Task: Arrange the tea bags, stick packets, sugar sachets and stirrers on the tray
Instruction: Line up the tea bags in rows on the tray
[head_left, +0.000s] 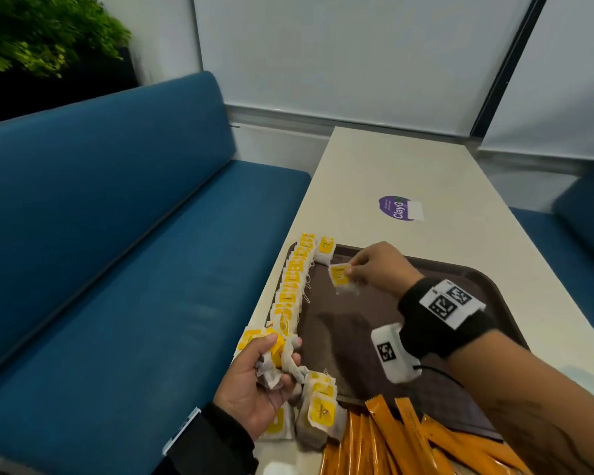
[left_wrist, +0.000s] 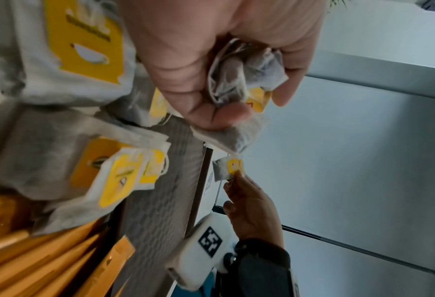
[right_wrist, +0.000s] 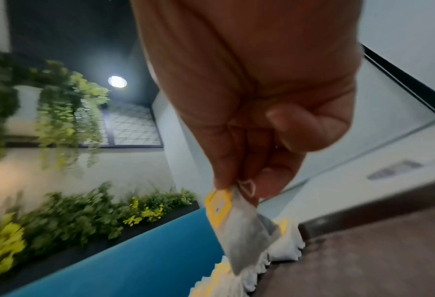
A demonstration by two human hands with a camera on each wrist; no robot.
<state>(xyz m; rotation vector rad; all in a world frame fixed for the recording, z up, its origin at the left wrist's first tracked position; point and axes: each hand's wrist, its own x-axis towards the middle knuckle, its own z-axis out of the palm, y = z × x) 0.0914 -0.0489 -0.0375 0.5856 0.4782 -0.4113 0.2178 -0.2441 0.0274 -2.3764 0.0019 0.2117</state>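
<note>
One tea bag (head_left: 341,277) is pinched by the right hand (head_left: 378,269) over the tray (head_left: 467,269) far-left corner; a bunch is clutched in the left hand (head_left: 254,382). Light, soft, tearable; best held by the tag.

White table (head_left: 443,186) — brown tray (head_left: 487,279), purple sticker (head_left: 396,208), loose orange stick packets (head_left: 391,437)

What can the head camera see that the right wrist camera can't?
Only the head view shows the left hand gripping a bunch of tea bags, the orange stick packets and the purple sticker on the table.

Only the right wrist view shows a ceiling light and hanging plants.

Both show the right hand pinching one tea bag above the brown tray, the row of tea bags, and the blue bench.
</note>
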